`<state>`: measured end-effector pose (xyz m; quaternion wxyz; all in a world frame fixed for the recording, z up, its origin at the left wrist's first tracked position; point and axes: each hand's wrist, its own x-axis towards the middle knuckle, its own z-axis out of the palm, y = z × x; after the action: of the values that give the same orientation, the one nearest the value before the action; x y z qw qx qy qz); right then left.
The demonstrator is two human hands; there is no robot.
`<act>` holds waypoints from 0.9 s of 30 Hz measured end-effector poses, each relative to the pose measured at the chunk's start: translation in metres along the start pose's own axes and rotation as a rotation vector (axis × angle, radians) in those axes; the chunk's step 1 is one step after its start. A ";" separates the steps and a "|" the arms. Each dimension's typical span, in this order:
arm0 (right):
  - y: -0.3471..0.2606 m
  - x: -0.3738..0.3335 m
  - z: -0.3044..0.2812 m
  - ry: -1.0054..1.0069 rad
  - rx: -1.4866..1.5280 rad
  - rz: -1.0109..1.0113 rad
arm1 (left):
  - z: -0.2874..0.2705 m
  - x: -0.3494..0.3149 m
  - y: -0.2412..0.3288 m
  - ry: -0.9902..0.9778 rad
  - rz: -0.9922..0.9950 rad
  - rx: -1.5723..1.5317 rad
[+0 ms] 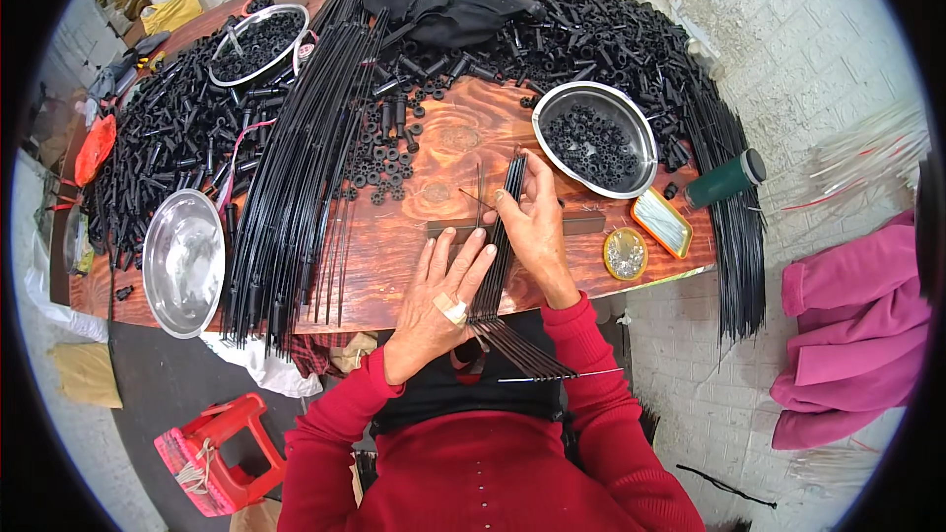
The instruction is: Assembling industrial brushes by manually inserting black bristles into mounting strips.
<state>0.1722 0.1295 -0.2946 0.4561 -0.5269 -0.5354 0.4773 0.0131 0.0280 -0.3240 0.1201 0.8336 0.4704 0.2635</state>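
Note:
A narrow bundle of thin black rods (502,256) slants across the table's front edge in front of me. My right hand (535,230) is closed around its upper part, thumb on one side and fingers on the other. Flat on the near side of the table, my left hand (443,288) has its fingers stretched out, their tips close to the bundle's left side. A light adhesive strip (451,309) is stuck on the back of that hand. Over my lap the rods' lower ends fan out toward a thin pale rod (562,375). Under the hands lies a dark bar (583,225).
A large sheaf of long black rods (301,167) lies left; another (734,236) hangs over the right edge. Heaped black parts (631,30) ring the table. A steel bowl (611,172) holds black rings. Nearby are a small yellow dish (625,254), orange-rimmed tray (662,221) and green bottle (727,179).

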 end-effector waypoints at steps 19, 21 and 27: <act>0.005 -0.009 0.000 0.153 -0.460 -0.446 | 0.002 -0.007 0.001 0.093 0.010 -0.030; 0.010 -0.013 -0.011 0.070 -0.562 -0.218 | -0.001 -0.005 0.005 0.074 0.004 -0.033; 0.021 -0.007 -0.006 0.007 -0.435 -0.292 | 0.007 0.004 0.006 0.027 0.023 -0.028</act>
<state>0.1811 0.1226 -0.3143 0.3980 -0.5314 -0.6941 0.2784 0.0225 0.0282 -0.3257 0.1222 0.8334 0.4589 0.2826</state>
